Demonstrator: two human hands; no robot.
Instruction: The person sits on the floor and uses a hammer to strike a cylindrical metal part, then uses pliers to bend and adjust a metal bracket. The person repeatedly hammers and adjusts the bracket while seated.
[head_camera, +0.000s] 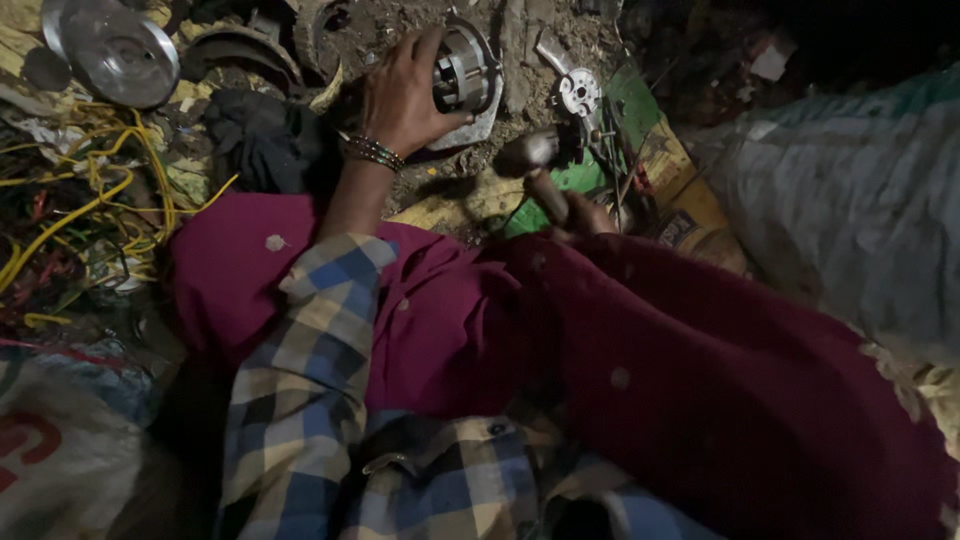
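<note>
The person sits low on the ground, a dark red cloth (640, 340) spread over the lap and checked sleeves (310, 400) showing. The left hand (400, 95) reaches forward and rests on a round metal motor part (462, 75), fingers (425, 50) spread over its top and the thumb hooked along its lower side, so it is gripped where it lies on the dirt floor (450, 180). The right hand (585, 215) is mostly hidden behind the cloth; its fingers are closed round the handle of a hammer (535, 160), whose head sits just below and right of the motor part, not touching it. A small white disc (580, 92) lies right of the part. Yellow wires (90, 190) tangle at the far left, under a shiny metal pulley (115, 50). A grey sack (850, 200) sits at right.
</note>
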